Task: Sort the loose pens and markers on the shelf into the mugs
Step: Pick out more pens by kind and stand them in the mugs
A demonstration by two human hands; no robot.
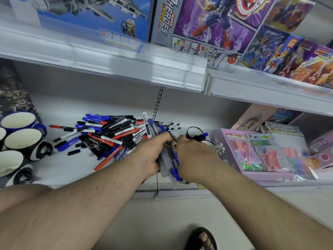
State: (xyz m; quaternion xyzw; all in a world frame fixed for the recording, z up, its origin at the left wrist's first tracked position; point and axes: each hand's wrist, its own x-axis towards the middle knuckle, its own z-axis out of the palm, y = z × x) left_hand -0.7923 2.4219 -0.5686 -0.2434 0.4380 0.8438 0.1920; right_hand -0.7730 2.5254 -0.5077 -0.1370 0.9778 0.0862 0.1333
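A heap of loose pens and markers [108,134], black, blue and red, lies in the middle of the white shelf [63,168]. My left hand [151,156] is shut on a bundle of blue-capped pens [166,159] that sticks out above and below the fist. My right hand [194,157] sits right beside it, fingers curled against the same bundle; whether it grips a pen is unclear. At the shelf's left end stand a blue mug [19,121] and two black-and-white mugs [23,141], all showing white insides with no pens visible.
A pink and purple stationery box [261,154] lies right of my hands, with a black mug [193,132] lying behind them. The upper shelf's edge [126,69] overhangs, carrying toy boxes. My sandalled foot [201,239] is on the floor below.
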